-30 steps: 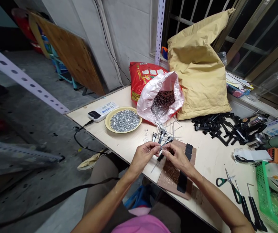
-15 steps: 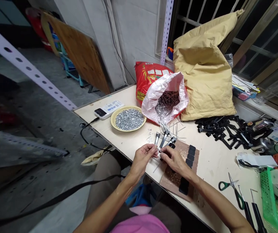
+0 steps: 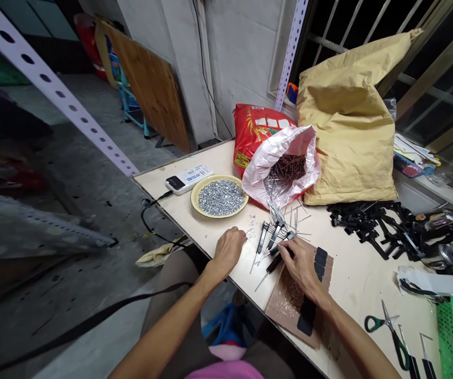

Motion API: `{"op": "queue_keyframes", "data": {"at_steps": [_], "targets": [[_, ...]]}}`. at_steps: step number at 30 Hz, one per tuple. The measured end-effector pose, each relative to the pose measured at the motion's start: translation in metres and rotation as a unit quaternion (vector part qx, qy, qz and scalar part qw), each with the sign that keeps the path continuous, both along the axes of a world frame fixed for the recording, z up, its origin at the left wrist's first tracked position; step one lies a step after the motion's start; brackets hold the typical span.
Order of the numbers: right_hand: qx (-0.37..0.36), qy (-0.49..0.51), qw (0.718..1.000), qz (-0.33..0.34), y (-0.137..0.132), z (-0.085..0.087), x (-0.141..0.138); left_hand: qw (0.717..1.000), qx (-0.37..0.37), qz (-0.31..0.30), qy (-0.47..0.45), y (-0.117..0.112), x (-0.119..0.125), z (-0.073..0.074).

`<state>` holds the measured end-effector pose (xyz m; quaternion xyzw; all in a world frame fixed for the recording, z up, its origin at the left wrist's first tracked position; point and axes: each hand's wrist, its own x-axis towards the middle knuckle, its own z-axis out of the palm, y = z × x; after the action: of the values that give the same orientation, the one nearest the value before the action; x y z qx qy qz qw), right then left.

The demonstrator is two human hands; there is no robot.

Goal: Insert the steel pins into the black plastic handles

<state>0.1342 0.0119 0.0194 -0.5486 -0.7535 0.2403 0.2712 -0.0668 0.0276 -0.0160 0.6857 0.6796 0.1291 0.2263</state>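
Hands drawn apart, head view: left hand now beside small rings on table, fingers curled, any contents hidden. Right hand, thumb and fingertips nearly together, pinches thin pin near black-headed pieces.

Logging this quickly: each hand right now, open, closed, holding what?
Left hand: fingers curled beside the small rings; any hold cannot be told.
Right hand: closed, apparently pinching a thin metal pin.
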Motion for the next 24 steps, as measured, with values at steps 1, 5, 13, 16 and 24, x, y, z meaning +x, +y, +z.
{"op": "queue_keyframes", "data": {"at_steps": [1,5,13,16,24], "targets": [[0.002,0.005,1.0,-0.004,-0.001,0.001,0.001,1.0,0.011,0.006,0.013,0.002,0.002,0.001],[0.006,0.024,1.0,-0.008,-0.003,0.002,0.006,0.998,0.056,0.018,0.008,0.016,0.015,0.004],[0.029,0.022,0.999,-0.017,-0.004,-0.001,0.01,1.0,0.021,0.01,-0.011,0.042,0.034,0.004],[0.039,0.024,0.999,-0.025,-0.002,0.001,0.008,0.992,0.062,0.047,-0.101,0.041,0.032,-0.001],[0.109,0.022,0.994,-0.012,0.004,0.012,-0.01,0.671,-0.195,0.11,-0.707,0.02,0.026,0.014]]}}
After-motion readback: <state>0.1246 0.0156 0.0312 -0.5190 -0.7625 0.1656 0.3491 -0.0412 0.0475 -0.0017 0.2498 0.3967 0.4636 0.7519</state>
